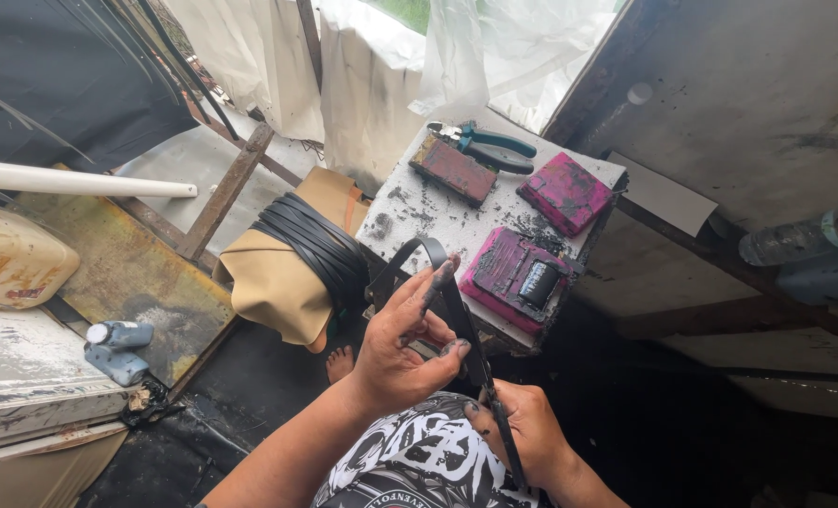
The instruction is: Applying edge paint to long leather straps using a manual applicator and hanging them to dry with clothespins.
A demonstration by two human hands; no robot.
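Left hand (402, 343) pinches a black strap (457, 315) between thumb and curled fingers, index finger stretched up along it, fingertips smeared black. Right hand (524, 428) lower down, closed around the same strap, thumb pressing it flat. The strap runs from the right hand up through the left, then loops over toward the near edge of the small worktop (419, 212), just in front of it.

Handling, as a judgement: the strap looks thin, flat, flexible, light; probably leather or synthetic, bends easily in a loop but holds its width. Likely wet or sticky with dye or glue, so edges are the cleaner place to grip, pinched flat-side between thumb and finger.

Worktop is white, foam-like, crumbly, stained black. On it: a pink block (568, 193) at the far right corner, a pink stained tray with a dark roller (538, 282) at the near right edge, a brown rusty block (453, 169) and teal-handled pliers (494, 146) at the far edge.

Left of the worktop, a bundle of black straps (311, 245) draped over tan material (273, 287).
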